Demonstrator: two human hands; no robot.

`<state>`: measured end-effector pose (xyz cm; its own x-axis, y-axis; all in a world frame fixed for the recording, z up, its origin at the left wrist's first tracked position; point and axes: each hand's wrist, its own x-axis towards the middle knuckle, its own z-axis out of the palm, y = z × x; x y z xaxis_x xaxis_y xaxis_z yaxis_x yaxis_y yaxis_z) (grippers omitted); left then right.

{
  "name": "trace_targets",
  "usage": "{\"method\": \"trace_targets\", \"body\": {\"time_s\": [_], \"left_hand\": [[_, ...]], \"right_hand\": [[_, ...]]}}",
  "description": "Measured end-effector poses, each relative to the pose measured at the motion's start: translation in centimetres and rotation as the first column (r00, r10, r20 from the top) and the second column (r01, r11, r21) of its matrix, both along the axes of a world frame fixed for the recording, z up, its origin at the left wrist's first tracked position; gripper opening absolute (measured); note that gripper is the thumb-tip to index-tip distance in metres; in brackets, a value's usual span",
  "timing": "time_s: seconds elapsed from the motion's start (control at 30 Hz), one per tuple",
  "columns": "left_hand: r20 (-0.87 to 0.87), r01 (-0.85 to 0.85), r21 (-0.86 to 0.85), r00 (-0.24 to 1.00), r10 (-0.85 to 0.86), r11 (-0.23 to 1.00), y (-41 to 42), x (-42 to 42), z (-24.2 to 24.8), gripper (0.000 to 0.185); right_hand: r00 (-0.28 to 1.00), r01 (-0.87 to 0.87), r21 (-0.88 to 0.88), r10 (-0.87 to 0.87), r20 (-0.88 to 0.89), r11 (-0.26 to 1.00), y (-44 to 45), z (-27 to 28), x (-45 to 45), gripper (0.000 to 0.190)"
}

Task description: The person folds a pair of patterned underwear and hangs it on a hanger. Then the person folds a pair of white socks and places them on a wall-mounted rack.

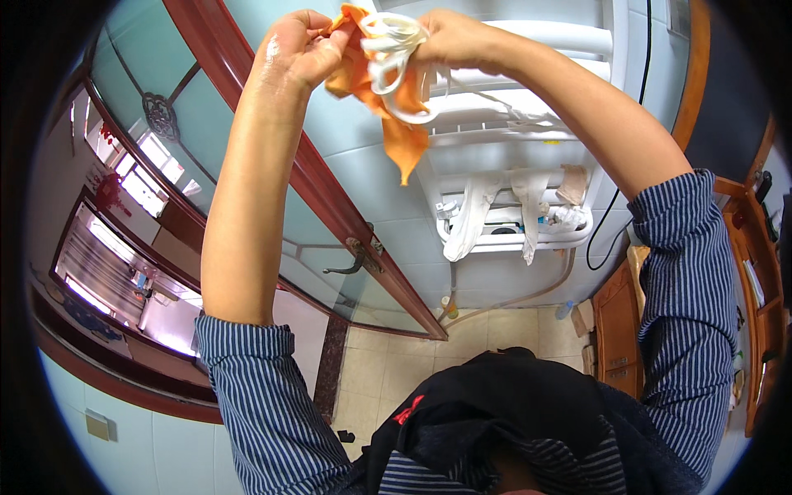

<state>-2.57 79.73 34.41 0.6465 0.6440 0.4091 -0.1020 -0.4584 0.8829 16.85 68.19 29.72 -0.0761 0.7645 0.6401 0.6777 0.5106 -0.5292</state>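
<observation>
Both arms reach up in front of me, at the top of the head view. My left hand (303, 52) pinches the edge of an orange cloth (405, 139), whose pointed corner hangs down. Its wrist has a wet shine. My right hand (455, 40) is closed around a looped bundle of white cord (396, 37) lying against the cloth; some loops dangle below. Motion blur hides whether cord and cloth are joined. Behind my hands a white towel-rail radiator (526, 133) is fixed to the tiled wall.
White socks (473, 216) and a beige cloth (572, 184) hang over the radiator's lower basket (513, 244). At left stands a red-framed glass door (309, 167) with a metal handle (346, 266). A wooden cabinet (619, 328) is at right, and a black cable (609, 216) runs down the wall.
</observation>
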Motion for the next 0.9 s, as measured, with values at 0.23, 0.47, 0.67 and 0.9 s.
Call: {"method": "trace_targets", "body": {"time_s": [0.23, 0.47, 0.67, 0.9], "left_hand": [[-0.046, -0.054, 0.021, 0.997, 0.055, 0.998, -2.1, -3.1, -1.9, 0.024], [-0.202, -0.307, 0.630, 0.822, 0.532, 0.714, 2.0, -4.3, -1.5, 0.043], [-0.002, -0.306, 0.279, 0.948, 0.319, 0.910, 2.3, 2.1, -2.9, 0.042], [-0.622, 0.253, 0.760, 0.553, 0.555, 0.599, 2.0, 9.2, -11.6, 0.048]], "right_hand": [[0.888, -0.102, -0.183, 0.007, -0.460, 0.978, -3.4, 3.9, 4.5, 0.009], [0.974, -0.065, -0.272, 0.001, -0.228, 0.960, -1.3, 2.8, 5.0, 0.016], [0.948, 0.116, -0.341, -0.207, -0.243, 0.933, -3.3, 3.7, 2.4, 0.023], [0.886, 0.458, 0.052, -0.460, 0.053, 0.888, -3.3, 4.0, 7.7, 0.024]]}}
